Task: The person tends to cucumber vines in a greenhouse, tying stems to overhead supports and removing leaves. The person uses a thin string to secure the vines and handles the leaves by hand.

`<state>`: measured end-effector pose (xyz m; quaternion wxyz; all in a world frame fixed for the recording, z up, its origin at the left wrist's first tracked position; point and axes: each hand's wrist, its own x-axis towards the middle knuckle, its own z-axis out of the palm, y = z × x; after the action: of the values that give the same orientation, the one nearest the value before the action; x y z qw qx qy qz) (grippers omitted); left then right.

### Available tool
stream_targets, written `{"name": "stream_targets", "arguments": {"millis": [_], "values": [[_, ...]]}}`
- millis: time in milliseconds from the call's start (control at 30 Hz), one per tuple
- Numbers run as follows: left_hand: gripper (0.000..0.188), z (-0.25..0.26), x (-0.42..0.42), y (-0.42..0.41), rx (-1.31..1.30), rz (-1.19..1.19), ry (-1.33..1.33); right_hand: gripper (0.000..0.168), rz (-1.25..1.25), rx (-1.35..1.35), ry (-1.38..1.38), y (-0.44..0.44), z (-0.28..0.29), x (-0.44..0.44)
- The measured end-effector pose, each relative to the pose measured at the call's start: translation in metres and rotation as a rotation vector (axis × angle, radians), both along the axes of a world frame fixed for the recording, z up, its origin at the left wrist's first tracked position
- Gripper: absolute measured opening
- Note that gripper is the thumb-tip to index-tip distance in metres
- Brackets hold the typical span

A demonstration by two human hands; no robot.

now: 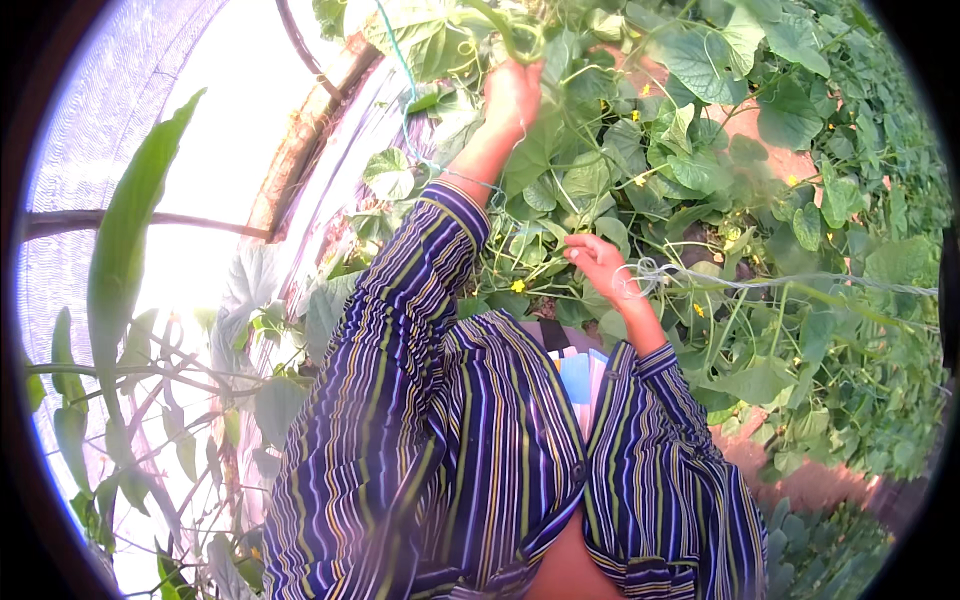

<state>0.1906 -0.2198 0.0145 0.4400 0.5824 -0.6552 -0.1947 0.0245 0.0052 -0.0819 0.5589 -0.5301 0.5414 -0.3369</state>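
Observation:
My left hand [514,94] is raised among the leaves of a climbing cucumber-like plant, closed around a thick green vine [506,30] with curling tendrils. A turquoise twine [409,97] hangs beside that arm and crosses at the wrist, near the striped cuff. Lower down, my right hand [600,270] has its thumb and fingers together at a green leaf or stem; whether it grips this is unclear. Loops of a pale twisted line [739,283] lie over or in front of the right wrist and run off to the right.
Dense leafy vines [705,165] with small yellow flowers fill the right side. A wooden post [307,142] and thin dark pole [202,223] stand at left, before pale netting [82,150]. One long leaf [131,240] hangs close to the camera. Reddish soil [810,480] shows between plants.

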Motion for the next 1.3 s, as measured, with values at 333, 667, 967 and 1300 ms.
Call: {"name": "stream_targets", "arguments": {"millis": [333,667,967,1300], "values": [[0.018,0.016,-0.001,0.075,-0.094,-0.088,-0.102,0.021,-0.318,-0.532,-0.089,-0.066,0.149,0.016],[0.017,-0.012,-0.003,0.114,0.165,-0.168,-0.178,0.025,-0.408,-0.545,0.082,-0.058,0.129,0.023],[0.025,-0.064,-0.015,0.119,-0.017,-0.313,0.064,0.02,-0.303,-0.611,0.42,-0.061,0.119,0.044],[0.039,0.056,-0.003,0.152,0.639,-0.53,0.823,0.014,-0.421,-0.63,0.423,-0.067,0.096,0.019]]}}
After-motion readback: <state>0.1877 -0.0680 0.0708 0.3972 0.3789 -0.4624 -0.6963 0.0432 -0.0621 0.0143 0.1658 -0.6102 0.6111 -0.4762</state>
